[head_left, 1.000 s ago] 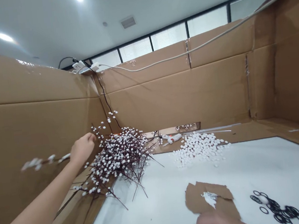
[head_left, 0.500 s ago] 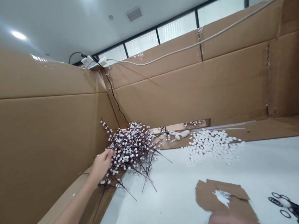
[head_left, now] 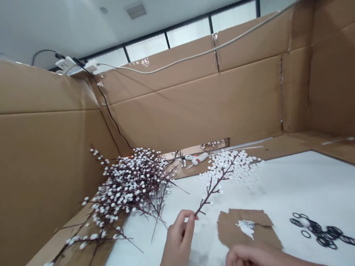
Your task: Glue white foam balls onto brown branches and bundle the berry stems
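My left hand pinches the lower end of a dark brown artificial twig. The twig slants up and right, its tip in front of a heap of white foam balls. At the bottom, my right hand is curled closed; whatever its fingers hold is hidden. Just beyond it lies a torn cardboard piece with a white smear of glue or paste on it. To the left is a large pile of brown branches with white berries.
A white glue gun lies at the back near clear sticks. Black rings are scattered on the white board at right. Cardboard walls enclose the table. A berry branch juts out at lower left.
My left hand has moved right from the berry pile to the middle and now holds the brown twig. My right hand stays low near the cardboard piece. The view has turned slightly right.
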`<action>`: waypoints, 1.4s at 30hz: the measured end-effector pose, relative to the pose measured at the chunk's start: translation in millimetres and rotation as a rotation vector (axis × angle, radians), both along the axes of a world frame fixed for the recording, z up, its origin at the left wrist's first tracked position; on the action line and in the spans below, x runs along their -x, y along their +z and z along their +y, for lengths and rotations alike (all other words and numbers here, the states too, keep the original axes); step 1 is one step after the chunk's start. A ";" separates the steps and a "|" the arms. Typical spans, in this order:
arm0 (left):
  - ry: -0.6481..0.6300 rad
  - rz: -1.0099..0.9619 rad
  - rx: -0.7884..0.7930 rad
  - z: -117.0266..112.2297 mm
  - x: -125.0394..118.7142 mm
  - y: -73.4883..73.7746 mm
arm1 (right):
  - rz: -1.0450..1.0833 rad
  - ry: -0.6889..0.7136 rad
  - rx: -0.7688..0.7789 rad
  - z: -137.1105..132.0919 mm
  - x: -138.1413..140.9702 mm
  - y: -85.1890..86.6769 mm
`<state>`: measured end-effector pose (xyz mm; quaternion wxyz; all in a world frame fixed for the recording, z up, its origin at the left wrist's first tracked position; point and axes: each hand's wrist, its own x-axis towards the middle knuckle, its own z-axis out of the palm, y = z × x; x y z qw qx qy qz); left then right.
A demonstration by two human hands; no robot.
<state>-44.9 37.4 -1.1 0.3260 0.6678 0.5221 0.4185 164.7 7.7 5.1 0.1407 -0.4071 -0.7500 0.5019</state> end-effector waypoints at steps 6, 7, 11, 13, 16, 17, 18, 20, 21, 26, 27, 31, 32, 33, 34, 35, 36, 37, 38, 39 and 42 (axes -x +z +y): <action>0.046 -0.114 0.065 -4.4 1.2 -7.6 | -0.022 0.006 -0.011 -2.5 3.8 9.9; 0.068 -0.135 0.054 -3.9 3.1 -9.5 | -0.016 0.026 -0.050 -3.0 3.8 9.4; 0.109 -0.191 0.005 2.0 6.9 -17.1 | 0.046 0.181 -0.224 -0.9 -4.3 14.8; 0.093 -0.212 0.010 6.8 4.2 -18.2 | 0.034 0.162 -0.297 5.9 -14.8 24.2; 0.028 -0.252 0.040 16.6 -8.8 -14.9 | -0.069 -0.102 -0.437 22.3 -37.6 38.6; 0.001 -0.272 0.052 20.4 -15.5 -13.1 | -0.141 -0.195 -0.496 27.8 -46.1 41.3; -0.026 -0.297 0.064 24.3 -23.0 -11.3 | -0.231 -0.274 -0.535 32.6 -54.5 42.4; -0.089 -0.351 0.100 32.1 -38.9 -8.5 | -0.407 -0.382 -0.523 39.1 -68.9 39.8; -0.122 -0.374 0.124 35.6 -46.4 -7.8 | -0.472 -0.405 -0.489 40.7 -74.2 36.9; -0.280 -0.418 0.268 45.9 -65.2 -10.1 | -0.559 -0.398 -0.368 42.0 -82.6 22.1; -0.290 -0.423 0.292 46.5 -65.3 -10.8 | -0.566 -0.397 -0.354 42.4 -82.3 20.9; -0.319 -0.424 0.377 45.9 -62.8 -11.4 | -0.554 -0.380 -0.288 44.6 -80.5 20.0; -0.333 -0.421 0.395 45.5 -62.5 -11.0 | -0.539 -0.381 -0.269 44.8 -80.0 20.1; -0.345 -0.421 0.410 45.1 -62.5 -10.7 | -0.521 -0.378 -0.253 44.9 -79.4 20.1; -0.353 -0.422 0.421 44.8 -62.7 -10.4 | -0.501 -0.372 -0.239 44.8 -78.8 20.0; -0.354 -0.425 0.428 44.6 -62.9 -10.1 | -0.481 -0.359 -0.227 44.6 -78.1 19.8; -0.353 -0.427 0.432 44.6 -63.1 -10.0 | -0.460 -0.342 -0.220 44.4 -77.5 19.5; -0.352 -0.428 0.433 44.7 -63.2 -9.9 | -0.442 -0.322 -0.216 44.3 -77.2 19.1; -0.351 -0.428 0.430 44.8 -63.2 -9.9 | -0.429 -0.306 -0.213 44.3 -77.1 18.6; -0.352 -0.426 0.428 44.9 -63.1 -9.9 | -0.421 -0.299 -0.211 44.4 -77.4 18.2; -0.359 -0.415 0.422 44.9 -62.5 -9.5 | -0.409 -0.291 -0.194 45.0 -80.3 17.6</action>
